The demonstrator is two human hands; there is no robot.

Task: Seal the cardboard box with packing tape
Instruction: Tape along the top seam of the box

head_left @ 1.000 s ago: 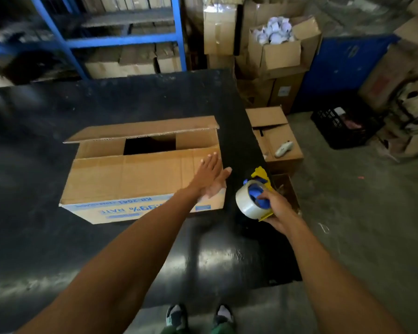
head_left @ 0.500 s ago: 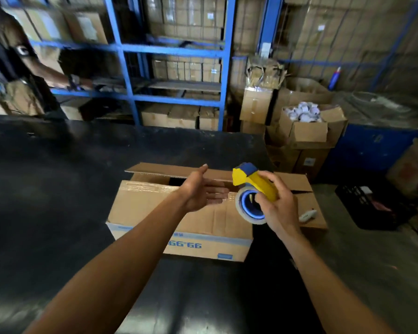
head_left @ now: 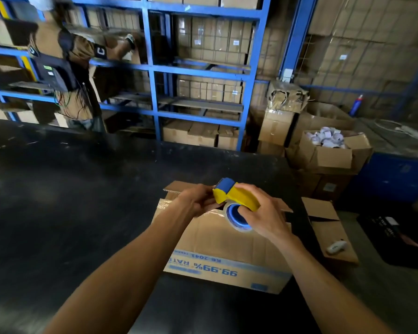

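Cardboard fills the middle of the black table (head_left: pixel 58 213): the box (head_left: pixel 217 247) sits near its right edge, printed side toward the person, with the near flap folded flat and the far flap (head_left: pixel 179 186) apparently not yet fully down. Both hands meet just above the far part of the top. The right hand (head_left: pixel 261 213) is wrapped around the yellow tape dispenser (head_left: pixel 237 196), fingers curled over its body and the clear roll (head_left: pixel 237 219) hanging below. The left hand (head_left: pixel 193 201) is half closed at the dispenser's blue front end, probably pinching for the loose tape end, though the tape itself is too hard to see. Holding the tool over the box likely keeps the first strip close to the seam. Open tabletop stretches left and far, giving room to slide the box. To the right the table ends soon, with a lower carton (head_left: pixel 328 227) beside it.
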